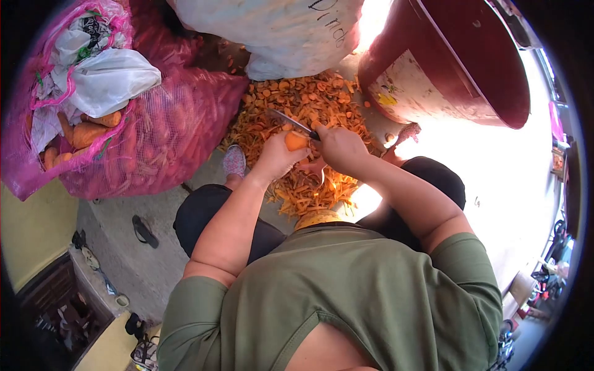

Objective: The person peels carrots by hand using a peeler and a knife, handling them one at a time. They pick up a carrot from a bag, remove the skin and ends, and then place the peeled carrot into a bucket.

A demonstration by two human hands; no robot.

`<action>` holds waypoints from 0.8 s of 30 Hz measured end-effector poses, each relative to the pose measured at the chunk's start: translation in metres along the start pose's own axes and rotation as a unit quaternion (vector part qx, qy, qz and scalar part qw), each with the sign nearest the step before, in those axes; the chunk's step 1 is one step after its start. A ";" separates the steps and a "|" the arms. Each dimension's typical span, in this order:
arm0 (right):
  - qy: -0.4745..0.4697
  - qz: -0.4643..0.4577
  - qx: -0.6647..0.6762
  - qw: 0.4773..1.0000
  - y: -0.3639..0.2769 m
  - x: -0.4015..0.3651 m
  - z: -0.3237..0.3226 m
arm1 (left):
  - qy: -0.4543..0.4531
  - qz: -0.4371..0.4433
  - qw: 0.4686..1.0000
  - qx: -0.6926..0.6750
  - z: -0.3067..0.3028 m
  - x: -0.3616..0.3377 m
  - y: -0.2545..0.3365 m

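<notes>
Two bare hands are busy right over the heap of peelings (318,188), thin curling orange strips at its near side, round slices at its far side. The left hand (279,157) has its fingers closed around a smooth, stubby carrot (296,141), above the heap's middle; the right hand (341,149) is clamped on the dark handle of a knife (289,119), its narrow metal blade angled over the heap. Left of the heap bulges a pink mesh sack (154,136), packed full, with white plastic (114,80) and loose carrots (90,134) at its mouth. Beyond the heap, a white sack (272,37), contents hidden, shows black handwriting (327,25) starting "Din". And right of the heap, a round-rimmed red bucket (482,55) with a scuffed pale patch (411,86) and yellow smear (387,99); I can't tell what's inside.
</notes>
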State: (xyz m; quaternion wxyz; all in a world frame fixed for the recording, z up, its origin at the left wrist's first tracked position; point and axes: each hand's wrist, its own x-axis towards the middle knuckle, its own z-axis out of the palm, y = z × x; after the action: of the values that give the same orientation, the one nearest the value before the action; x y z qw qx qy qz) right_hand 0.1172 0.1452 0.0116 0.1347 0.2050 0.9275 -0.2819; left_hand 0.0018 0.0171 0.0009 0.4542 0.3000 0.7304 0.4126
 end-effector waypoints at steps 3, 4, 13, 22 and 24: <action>0.017 0.003 -0.027 0.999 -0.010 -0.010 -0.018 | 0.056 -0.024 0.997 0.035 -0.002 0.008 -0.017; 0.019 -0.003 -0.040 0.999 -0.012 -0.014 -0.020 | 0.068 -0.023 0.997 0.035 -0.002 0.008 -0.017; 0.000 -0.043 -0.062 0.997 -0.012 -0.026 -0.022 | 0.080 -0.052 0.986 0.138 -0.001 0.010 -0.015; -0.071 -0.019 0.011 0.997 0.002 -0.013 -0.011 | 0.106 -0.042 0.951 0.286 0.004 0.009 -0.004; -0.066 -0.012 0.009 0.998 -0.001 -0.012 -0.014 | 0.112 -0.038 0.951 0.286 0.001 0.007 0.005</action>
State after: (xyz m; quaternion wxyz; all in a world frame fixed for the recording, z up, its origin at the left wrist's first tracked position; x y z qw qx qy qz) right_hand 0.1257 0.1484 0.0279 0.1905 0.1758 0.9164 -0.3050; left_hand 0.0002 0.0255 0.0022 0.2795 0.3416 0.8748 0.1997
